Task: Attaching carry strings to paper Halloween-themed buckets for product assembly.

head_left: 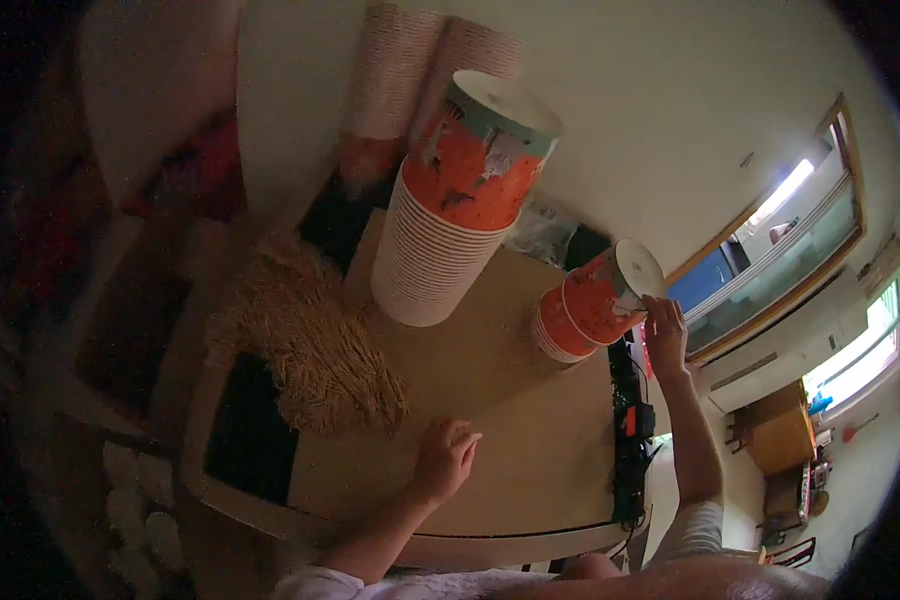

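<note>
My right hand (665, 328) is at the upper edge of a short stack of upside-down paper buckets (598, 308), orange with a pale round base on top. Its fingers are bent around the edge of the topmost bucket. Over the tabletop in front of me is my left hand (445, 462), with its fingers curled in; what is inside them, if anything, is hidden. A much taller stack of nested paper buckets (440, 260), white-rimmed below and orange and green above, stands further back. Left of it lies a heap of straw-coloured thin strands (315, 335).
The wooden table (510, 460) has dark green patches (252, 430) at its left. Behind it rise more pale stacks (395, 70) against the wall. A black strip with cables (630, 430) runs along the right edge. A clear plastic bag (542, 232) lies behind the tall stack.
</note>
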A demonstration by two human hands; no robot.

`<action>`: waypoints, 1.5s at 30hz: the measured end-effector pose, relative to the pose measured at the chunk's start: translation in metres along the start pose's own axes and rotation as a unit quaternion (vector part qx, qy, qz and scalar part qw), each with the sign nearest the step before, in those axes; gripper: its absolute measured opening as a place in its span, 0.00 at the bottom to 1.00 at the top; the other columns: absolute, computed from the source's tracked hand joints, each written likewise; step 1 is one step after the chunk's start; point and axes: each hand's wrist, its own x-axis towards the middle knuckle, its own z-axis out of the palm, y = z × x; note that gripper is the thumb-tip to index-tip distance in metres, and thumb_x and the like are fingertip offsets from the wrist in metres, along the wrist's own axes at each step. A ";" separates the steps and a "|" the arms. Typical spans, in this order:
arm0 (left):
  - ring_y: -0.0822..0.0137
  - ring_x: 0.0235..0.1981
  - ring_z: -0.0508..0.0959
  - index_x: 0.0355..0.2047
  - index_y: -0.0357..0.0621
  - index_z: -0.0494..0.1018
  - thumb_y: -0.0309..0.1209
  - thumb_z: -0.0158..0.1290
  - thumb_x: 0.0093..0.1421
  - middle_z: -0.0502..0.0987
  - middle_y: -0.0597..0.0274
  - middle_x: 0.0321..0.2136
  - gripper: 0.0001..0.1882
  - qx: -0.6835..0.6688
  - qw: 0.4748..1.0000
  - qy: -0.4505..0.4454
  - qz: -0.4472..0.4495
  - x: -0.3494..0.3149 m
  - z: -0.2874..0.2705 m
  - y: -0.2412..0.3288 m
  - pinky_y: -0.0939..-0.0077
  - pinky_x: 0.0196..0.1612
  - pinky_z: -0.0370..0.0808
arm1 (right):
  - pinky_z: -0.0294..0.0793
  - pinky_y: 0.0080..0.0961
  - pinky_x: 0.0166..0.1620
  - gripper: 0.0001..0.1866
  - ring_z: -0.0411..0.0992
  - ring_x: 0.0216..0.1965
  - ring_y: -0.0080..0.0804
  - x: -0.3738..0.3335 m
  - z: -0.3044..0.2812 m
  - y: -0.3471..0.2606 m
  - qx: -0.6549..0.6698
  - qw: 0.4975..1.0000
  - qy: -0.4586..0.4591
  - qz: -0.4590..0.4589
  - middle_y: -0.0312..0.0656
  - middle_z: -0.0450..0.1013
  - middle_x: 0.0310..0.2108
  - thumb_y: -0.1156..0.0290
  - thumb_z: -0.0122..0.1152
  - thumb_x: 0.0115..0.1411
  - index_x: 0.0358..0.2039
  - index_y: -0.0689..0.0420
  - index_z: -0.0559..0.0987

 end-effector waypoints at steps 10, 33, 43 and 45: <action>0.56 0.38 0.70 0.30 0.44 0.73 0.24 0.56 0.46 0.70 0.58 0.35 0.09 -0.002 1.000 -0.029 -0.007 0.005 -0.016 0.011 0.65 0.41 0.70 | 0.67 0.35 0.41 0.16 0.66 0.37 0.45 -0.007 0.017 -0.006 0.025 1.000 -0.014 0.005 0.46 0.69 0.33 0.84 0.50 0.46 0.38 0.58 0.73; 0.61 0.39 0.70 0.28 0.47 0.72 0.26 0.56 0.47 0.70 0.63 0.34 0.07 -0.006 0.999 -0.036 -0.006 -0.001 -0.010 0.013 0.66 0.41 0.69 | 0.66 0.38 0.45 0.17 0.66 0.43 0.45 -0.005 0.019 0.001 0.069 0.995 -0.070 0.025 0.43 0.69 0.39 0.82 0.49 0.45 0.38 0.54 0.73; 0.60 0.35 0.71 0.29 0.46 0.72 0.24 0.56 0.46 0.71 0.62 0.32 0.08 -0.031 0.999 -0.037 0.013 0.012 -0.022 0.025 0.67 0.37 0.70 | 0.63 0.37 0.50 0.21 0.65 0.45 0.47 0.012 0.029 -0.025 0.107 0.990 -0.069 0.065 0.45 0.69 0.42 0.85 0.48 0.42 0.39 0.56 0.73; 0.60 0.35 0.71 0.28 0.47 0.72 0.24 0.56 0.46 0.71 0.62 0.32 0.08 -0.051 0.998 -0.042 0.014 0.027 -0.026 0.038 0.67 0.37 0.70 | 0.64 0.35 0.50 0.21 0.65 0.45 0.47 0.017 0.021 -0.031 0.111 0.991 -0.040 0.067 0.46 0.69 0.41 0.86 0.47 0.43 0.40 0.56 0.73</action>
